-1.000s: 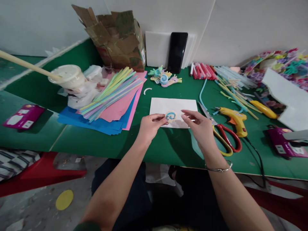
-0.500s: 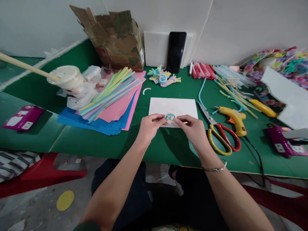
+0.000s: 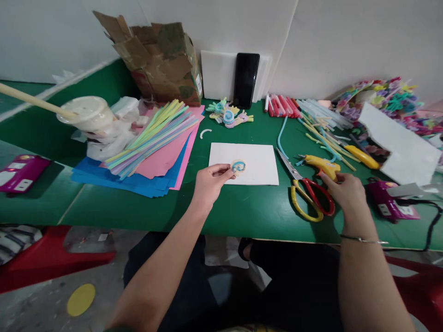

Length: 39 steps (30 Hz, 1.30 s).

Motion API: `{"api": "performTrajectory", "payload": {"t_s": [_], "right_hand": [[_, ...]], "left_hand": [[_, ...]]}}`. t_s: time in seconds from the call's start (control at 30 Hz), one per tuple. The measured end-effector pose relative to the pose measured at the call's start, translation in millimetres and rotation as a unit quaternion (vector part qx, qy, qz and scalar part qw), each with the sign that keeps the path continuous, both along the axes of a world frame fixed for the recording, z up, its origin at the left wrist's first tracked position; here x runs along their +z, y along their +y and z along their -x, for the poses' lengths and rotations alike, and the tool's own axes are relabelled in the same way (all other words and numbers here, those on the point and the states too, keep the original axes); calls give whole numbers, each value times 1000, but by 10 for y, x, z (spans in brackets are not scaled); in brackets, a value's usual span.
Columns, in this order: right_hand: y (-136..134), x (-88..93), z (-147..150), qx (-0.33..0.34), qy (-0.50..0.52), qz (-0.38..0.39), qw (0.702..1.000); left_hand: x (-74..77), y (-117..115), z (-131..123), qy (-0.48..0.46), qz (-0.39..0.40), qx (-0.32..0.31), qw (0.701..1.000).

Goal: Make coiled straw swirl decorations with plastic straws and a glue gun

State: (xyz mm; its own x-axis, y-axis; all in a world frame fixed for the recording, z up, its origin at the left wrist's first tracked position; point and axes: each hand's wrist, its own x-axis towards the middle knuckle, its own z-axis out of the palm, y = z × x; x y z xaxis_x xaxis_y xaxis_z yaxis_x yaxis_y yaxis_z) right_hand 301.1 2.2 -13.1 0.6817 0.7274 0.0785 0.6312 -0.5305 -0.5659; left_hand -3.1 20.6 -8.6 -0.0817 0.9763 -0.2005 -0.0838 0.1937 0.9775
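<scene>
My left hand [image 3: 212, 182] pinches a small round coil [image 3: 238, 167], cream at the rim with blue inside, over a white card [image 3: 256, 157]. At the right, my right hand [image 3: 346, 190] has its fingers wrapped round the handle of the yellow glue gun [image 3: 321, 165], whose nozzle points left. Between the card and that hand lie scissors [image 3: 296, 174] with one yellow and one red handle. A blue pipe cleaner [image 3: 281, 137] curves beside the card's upper right corner.
Pastel pipe cleaners [image 3: 155, 136] rest on pink and blue sheets [image 3: 138, 184] at the left. Behind stand a cardboard box [image 3: 166, 64] and a black phone [image 3: 246, 80]. Purple power blocks [image 3: 389, 200] sit at both sides. A colourful flower bundle [image 3: 394, 99] is at the back right.
My right hand has let go of the coil, moved right and closed on the glue gun. My left hand still holds the coil. The view has shifted slightly.
</scene>
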Motion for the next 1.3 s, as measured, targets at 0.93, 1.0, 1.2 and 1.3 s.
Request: {"api": "performTrajectory", "payload": {"t_s": [0.93, 1.0, 1.2, 1.3], "right_hand": [[-188, 323, 621, 142, 503, -192, 830], [-173, 304, 565, 125, 463, -235, 846], [-143, 139, 186, 3, 174, -212, 962], [-135, 129, 125, -7, 103, -278, 955]], "left_hand": [[-18, 3, -17, -38, 22, 14, 999], [-2, 1, -15, -40, 24, 17, 999], [-2, 3, -20, -46, 22, 13, 999], [-18, 7, -24, -48, 21, 16, 998]]}}
